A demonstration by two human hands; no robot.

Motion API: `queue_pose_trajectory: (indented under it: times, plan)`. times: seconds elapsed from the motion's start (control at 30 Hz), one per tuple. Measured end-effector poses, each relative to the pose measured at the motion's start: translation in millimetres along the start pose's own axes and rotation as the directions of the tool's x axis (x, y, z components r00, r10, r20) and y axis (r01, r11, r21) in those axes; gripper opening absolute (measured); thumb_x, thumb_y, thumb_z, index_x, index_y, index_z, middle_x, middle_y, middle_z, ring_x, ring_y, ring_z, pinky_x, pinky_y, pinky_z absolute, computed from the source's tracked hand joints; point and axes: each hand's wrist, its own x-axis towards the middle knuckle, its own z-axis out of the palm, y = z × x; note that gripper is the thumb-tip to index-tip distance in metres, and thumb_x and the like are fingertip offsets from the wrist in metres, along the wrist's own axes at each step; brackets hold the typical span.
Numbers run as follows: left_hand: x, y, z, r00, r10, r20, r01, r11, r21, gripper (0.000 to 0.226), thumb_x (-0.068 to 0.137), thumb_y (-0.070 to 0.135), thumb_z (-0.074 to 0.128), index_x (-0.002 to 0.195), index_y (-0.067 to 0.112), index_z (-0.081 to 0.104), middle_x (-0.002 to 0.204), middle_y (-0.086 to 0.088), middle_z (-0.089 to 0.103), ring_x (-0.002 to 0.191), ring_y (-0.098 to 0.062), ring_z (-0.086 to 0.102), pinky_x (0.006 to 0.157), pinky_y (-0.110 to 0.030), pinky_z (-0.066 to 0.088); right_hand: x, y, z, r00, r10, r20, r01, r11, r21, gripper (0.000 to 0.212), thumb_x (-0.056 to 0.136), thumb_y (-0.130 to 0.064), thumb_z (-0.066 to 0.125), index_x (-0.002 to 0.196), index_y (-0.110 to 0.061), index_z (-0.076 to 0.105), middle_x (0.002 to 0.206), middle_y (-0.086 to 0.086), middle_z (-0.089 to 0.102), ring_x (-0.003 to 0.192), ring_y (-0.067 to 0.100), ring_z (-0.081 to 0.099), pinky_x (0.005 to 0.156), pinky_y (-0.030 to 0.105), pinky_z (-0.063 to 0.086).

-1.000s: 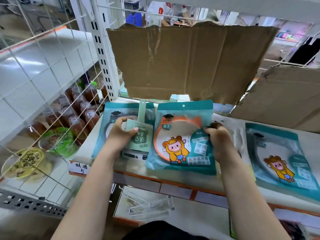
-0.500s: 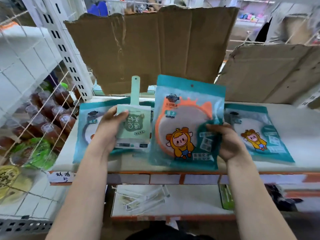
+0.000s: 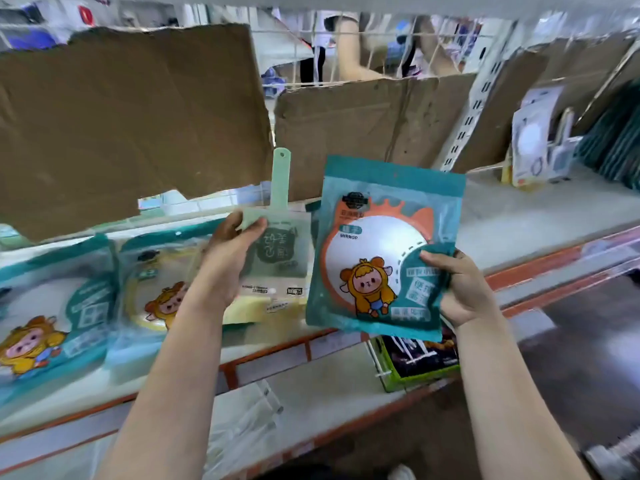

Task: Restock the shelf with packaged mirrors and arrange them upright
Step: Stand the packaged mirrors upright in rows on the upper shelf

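My right hand [image 3: 460, 289] grips the lower right corner of a teal packaged round mirror [image 3: 377, 251] with an orange rim and a cartoon figure, held upright above the shelf's front edge. My left hand [image 3: 225, 261] holds a pale green hand mirror [image 3: 277, 237] with its handle pointing up, along with a yellowish pack under it. Two more teal mirror packs [image 3: 52, 306] [image 3: 152, 282] lie flat on the white shelf [image 3: 519, 226] at the left.
Torn brown cardboard sheets [image 3: 131, 116] [image 3: 374, 119] stand along the back of the shelf. More packaged goods [image 3: 540, 143] stand upright at the far right. A lower shelf holds clear plastic dividers [image 3: 249, 420] and a green box [image 3: 415, 362]. A person stands behind the wire rack.
The view has swung right and both hands have lifted their mirrors off the shelf. The teal pack in my right hand now stands clear of the flat packs, further right.
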Motion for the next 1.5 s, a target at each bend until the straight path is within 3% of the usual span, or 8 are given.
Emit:
queue_pose_trajectory:
  times: [0.1, 0.27, 0.43, 0.53, 0.6, 1.1, 1.3, 1.5]
  plan:
    - [-1, -12, 52, 0.998, 0.025, 0.064, -0.026, 0.999, 0.024, 0.022, 0.09, 0.007, 0.057, 0.079, 0.026, 0.052, 0.054, 0.019, 0.066, 0.052, 0.007, 0.061, 0.05, -0.011, 0.047, -3, -23, -41, 0.997, -0.052, -0.054, 0.051, 0.999, -0.019, 0.013, 0.083, 0.006, 0.051, 0.084, -0.006, 0.054, 0.067, 0.008, 0.063, 0.059, 0.021, 0.064, 0.054, 0.033, 0.057]
    - [-9, -55, 153, 0.985, 0.025, 0.172, -0.04, 0.996, 0.086, 0.016, 0.086, 0.011, 0.063, 0.102, 0.012, 0.062, 0.098, -0.007, 0.069, 0.09, -0.022, 0.065, 0.091, -0.042, 0.051, -6, -70, -138, 0.989, -0.095, -0.109, 0.094, 0.995, -0.013, 0.024, 0.066, -0.001, 0.061, 0.088, -0.005, 0.055, 0.068, 0.009, 0.065, 0.061, 0.022, 0.065, 0.053, 0.034, 0.057]
    - [-15, -83, 267, 0.966, 0.038, 0.256, -0.063, 0.994, 0.09, 0.026, 0.084, 0.007, 0.065, 0.109, 0.008, 0.058, 0.098, -0.007, 0.068, 0.087, -0.022, 0.065, 0.09, -0.044, 0.05, 4, -122, -225, 0.97, -0.178, -0.168, 0.183, 0.983, 0.013, 0.057, 0.031, -0.018, 0.091, 0.077, -0.006, 0.06, 0.064, 0.007, 0.068, 0.059, 0.023, 0.066, 0.051, 0.032, 0.056]
    - [-14, -107, 321, 0.944, 0.029, 0.33, -0.059, 0.995, 0.083, 0.015, 0.085, 0.004, 0.061, 0.094, 0.015, 0.058, 0.083, -0.001, 0.07, 0.07, -0.013, 0.067, 0.075, -0.035, 0.056, 7, -134, -276, 0.951, -0.186, -0.248, 0.2, 0.979, 0.032, 0.015, 0.071, 0.001, 0.067, 0.079, -0.007, 0.057, 0.061, 0.005, 0.067, 0.058, 0.023, 0.063, 0.05, 0.03, 0.055]
    - [-16, -118, 358, 0.92, 0.006, 0.392, -0.051, 0.993, 0.105, 0.015, 0.086, 0.004, 0.06, 0.092, 0.017, 0.058, 0.085, -0.004, 0.069, 0.066, -0.01, 0.068, 0.067, -0.032, 0.058, 4, -147, -307, 0.936, -0.175, -0.307, 0.196, 0.98, 0.04, 0.016, 0.081, 0.008, 0.053, 0.081, -0.008, 0.055, 0.062, 0.005, 0.066, 0.055, 0.021, 0.064, 0.051, 0.032, 0.056]
    - [6, -185, 570, 0.881, -0.04, 0.471, -0.047, 0.984, 0.173, 0.023, 0.087, 0.011, 0.062, 0.11, 0.013, 0.059, 0.1, -0.005, 0.07, 0.087, -0.022, 0.069, 0.076, -0.035, 0.056, 30, -230, -471, 0.845, -0.208, -0.493, 0.27, 0.961, 0.058, 0.019, 0.082, 0.008, 0.054, 0.076, -0.01, 0.056, 0.063, 0.001, 0.065, 0.056, 0.018, 0.062, 0.054, 0.028, 0.056]
    - [41, -205, 661, 0.897, -0.056, 0.438, 0.002, 0.992, 0.122, 0.013, 0.089, 0.009, 0.059, 0.095, 0.021, 0.059, 0.097, -0.004, 0.068, 0.086, -0.021, 0.066, 0.073, -0.034, 0.057, 75, -284, -533, 0.838, -0.201, -0.507, 0.259, 0.965, 0.045, 0.02, 0.083, 0.008, 0.052, 0.076, -0.01, 0.055, 0.06, 0.0, 0.065, 0.051, 0.016, 0.063, 0.049, 0.027, 0.054]
    - [81, -224, 735, 0.926, -0.022, 0.377, -0.044, 0.985, 0.166, 0.016, 0.082, 0.019, 0.062, 0.097, 0.021, 0.06, 0.112, -0.015, 0.065, 0.102, -0.034, 0.061, 0.092, -0.052, 0.049, 125, -345, -583, 0.858, -0.21, -0.47, 0.248, 0.969, 0.021, 0.018, 0.084, 0.006, 0.052, 0.076, -0.01, 0.055, 0.059, -0.002, 0.065, 0.051, 0.014, 0.062, 0.049, 0.024, 0.054]
